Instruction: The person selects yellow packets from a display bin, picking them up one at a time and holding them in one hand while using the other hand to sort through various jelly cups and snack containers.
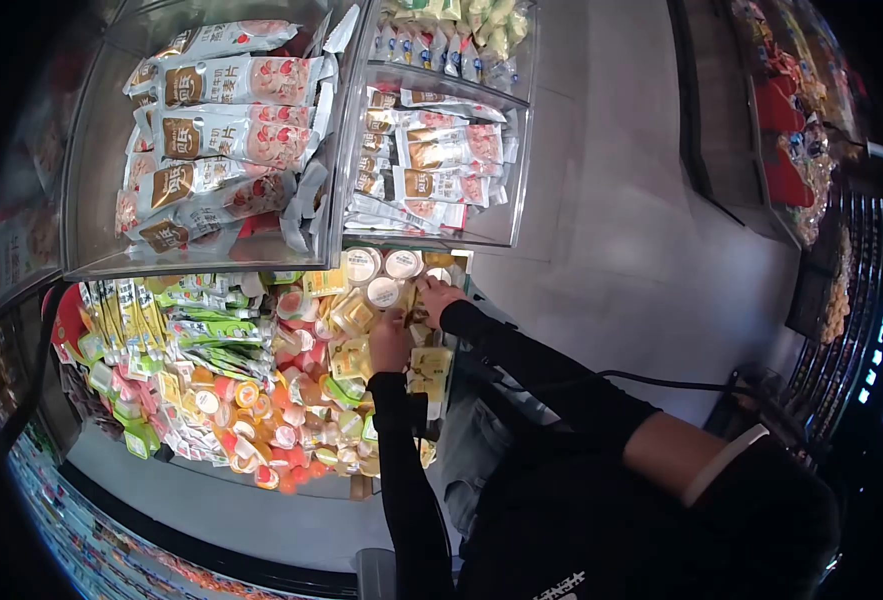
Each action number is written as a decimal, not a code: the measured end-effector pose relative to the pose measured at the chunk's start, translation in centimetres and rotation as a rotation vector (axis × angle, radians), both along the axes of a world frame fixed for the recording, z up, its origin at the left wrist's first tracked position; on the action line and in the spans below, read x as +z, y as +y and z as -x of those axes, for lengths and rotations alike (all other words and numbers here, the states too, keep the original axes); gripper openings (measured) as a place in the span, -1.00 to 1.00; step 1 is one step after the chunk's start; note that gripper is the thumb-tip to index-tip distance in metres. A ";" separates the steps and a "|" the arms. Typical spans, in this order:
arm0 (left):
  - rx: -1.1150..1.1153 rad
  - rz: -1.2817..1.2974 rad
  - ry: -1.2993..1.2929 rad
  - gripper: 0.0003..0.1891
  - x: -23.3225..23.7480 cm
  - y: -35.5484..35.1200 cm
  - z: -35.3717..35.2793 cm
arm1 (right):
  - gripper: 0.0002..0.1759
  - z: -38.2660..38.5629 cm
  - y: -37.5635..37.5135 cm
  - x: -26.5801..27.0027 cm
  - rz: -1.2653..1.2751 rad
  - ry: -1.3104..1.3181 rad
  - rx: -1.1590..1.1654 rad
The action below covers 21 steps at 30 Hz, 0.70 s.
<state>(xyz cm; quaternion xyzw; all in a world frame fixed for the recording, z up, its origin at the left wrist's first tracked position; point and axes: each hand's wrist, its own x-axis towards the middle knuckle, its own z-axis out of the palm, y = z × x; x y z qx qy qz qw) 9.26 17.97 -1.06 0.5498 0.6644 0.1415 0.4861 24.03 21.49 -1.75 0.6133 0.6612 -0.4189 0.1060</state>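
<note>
My left hand (pixel 391 343) reaches into a display of small packaged snacks, just below a white-lidded cup (pixel 383 292). Its fingertips are blurred, so their grip cannot be made out. Close by on the right, my right hand (pixel 438 301) has its fingers bent together beside another white-lidded cup (pixel 438 273); what they hold is too small to tell. Two more lidded cups (pixel 402 264) lie above. Yellow packs (pixel 429 370) are under and around my hands.
Clear bins with white snack packets (pixel 231 135) and smaller packets (pixel 446 160) stand above the display. Green packs (pixel 221 330) and colourful jelly cups (pixel 261 420) spread to the left. Grey floor (pixel 611 220) and a dark cable (pixel 641 378) lie to the right.
</note>
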 end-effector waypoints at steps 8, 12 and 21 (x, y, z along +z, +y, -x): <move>0.282 0.073 0.503 -0.49 -3.9 3.3 -2.0 | -0.58 0.5 -4.0 -3.3 -0.164 0.164 0.268; 0.368 0.240 0.745 -0.26 -0.7 5.2 -6.7 | -0.58 -1.0 -0.5 -0.2 0.503 0.335 0.065; 0.244 0.005 0.806 -0.27 -2.4 3.1 -4.5 | -0.61 -2.3 1.2 0.3 0.285 0.300 0.004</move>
